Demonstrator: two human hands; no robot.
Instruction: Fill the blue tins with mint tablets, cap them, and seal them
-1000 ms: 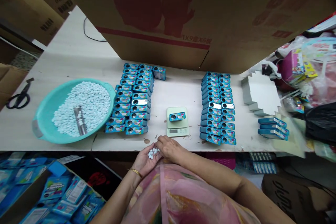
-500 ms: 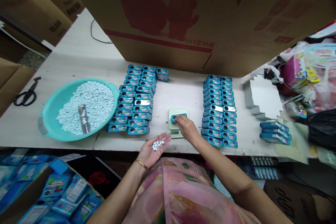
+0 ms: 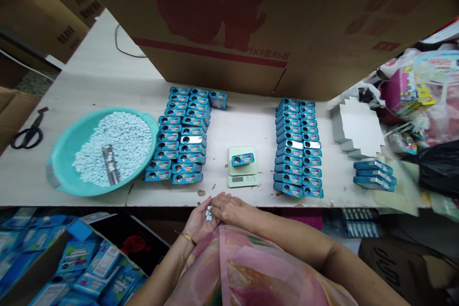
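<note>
My left hand [image 3: 198, 222] is palm up at the table's front edge, cupping a few pale oval candies [image 3: 208, 213]. Over that palm lies my right hand [image 3: 229, 210], its fingers curled onto the candies; what its fingertips hold is hidden. Beyond both hands, a small blue candy tin [image 3: 243, 159] rests on the pale green digital scale [image 3: 243, 180], untouched. To the left stands a turquoise basin [image 3: 57, 153] heaped with the same pale candies [image 3: 118, 138], a metal scoop [image 3: 110, 165] lying in them.
Rows of blue tins [image 3: 186, 158] stand left of the scale, and more rows [image 3: 289, 162] right of it. A large cardboard box [image 3: 229, 67] walls off the back. Scissors [image 3: 28, 136] lie far left; white card pieces [image 3: 358, 129] and several flat blue boxes [image 3: 373, 175] are at right.
My right hand has let go of the tin on the scale and come back to my left palm. My left hand has drawn slightly toward my body. The tin stays on the scale.
</note>
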